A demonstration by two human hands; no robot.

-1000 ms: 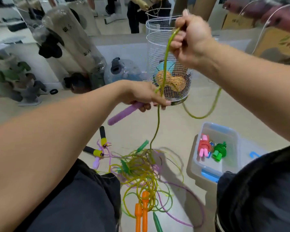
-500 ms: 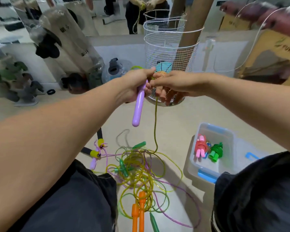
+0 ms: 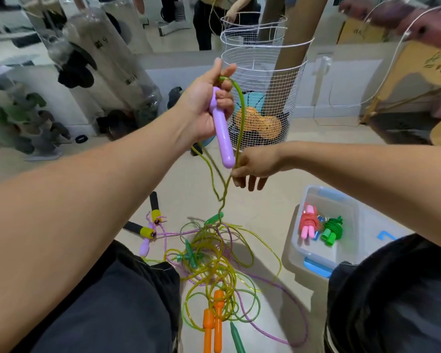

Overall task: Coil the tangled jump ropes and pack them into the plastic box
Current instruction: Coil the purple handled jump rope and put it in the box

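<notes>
My left hand (image 3: 204, 108) is raised with its fingers wrapped round a purple handle (image 3: 223, 133), and the yellow-green cord (image 3: 239, 115) loops over the top of that fist beside my thumb. From there the cord drops to my right hand (image 3: 252, 166), just below the handle's free end, where thumb and forefinger pinch it; the other fingers hang loose beneath. Below that pinch the cord runs down into the tangle (image 3: 214, 266) on the floor, well under both hands.

I judge this coil barely started: one loop over the left fist, most of the cord in the heap.

Done so far: two coiled ropes lie in the box (image 3: 313, 258), below and to the right of my right hand: one pink (image 3: 308, 224), one green (image 3: 332, 229). Something small and blue sits between them; I cannot tell what.

Left, by handles I can count on the floor: two orange (image 3: 213, 319), two black-and-yellow (image 3: 148, 226), one more purple (image 3: 143, 247), and what look like three green (image 3: 190, 253), one near the orange pair. Cords in the heap look yellow-green and purple; how many ropes that makes I cannot say exactly, perhaps four counting the one in hand.
</notes>
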